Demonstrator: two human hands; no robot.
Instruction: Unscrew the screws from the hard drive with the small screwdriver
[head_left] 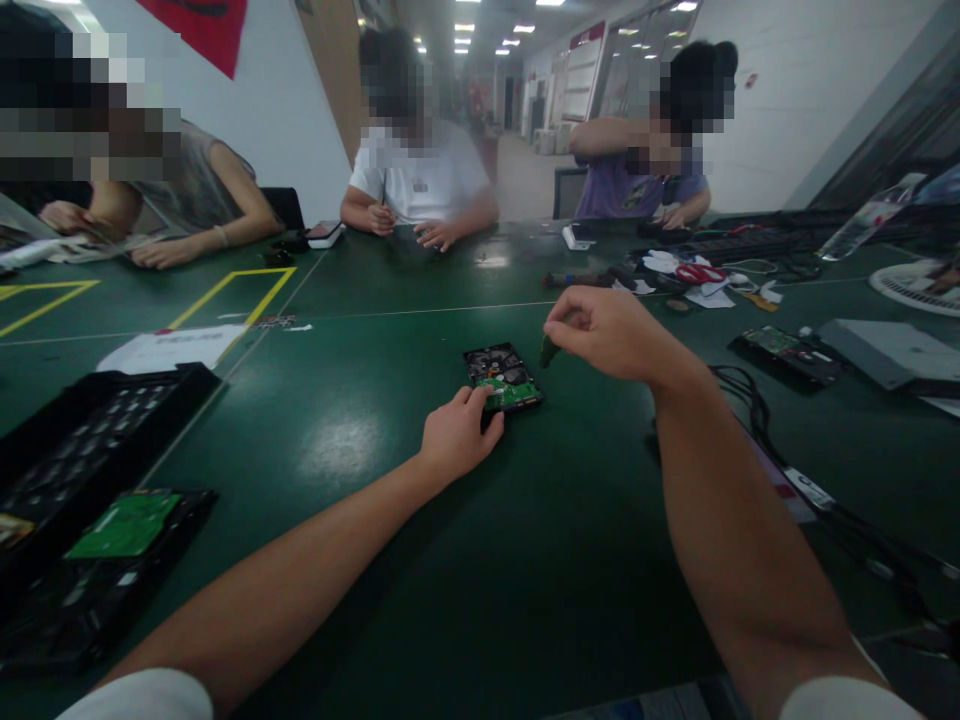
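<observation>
A hard drive (501, 376) lies on the green table (390, 440) with its green circuit board facing up. My left hand (459, 432) grips its near edge, fingers curled over the board. My right hand (609, 332) hovers just right of the drive, closed in a pinch on a small dark tool (547, 351) that looks like a screwdriver, its tip pointing down toward the drive's right side.
A black tray (90, 440) and another drive with a green board (124, 525) sit at the near left. More drives (787, 352), black cables (750, 400), scissors (701, 272) and a grey box (892, 352) lie to the right. Three people sit along the far edge.
</observation>
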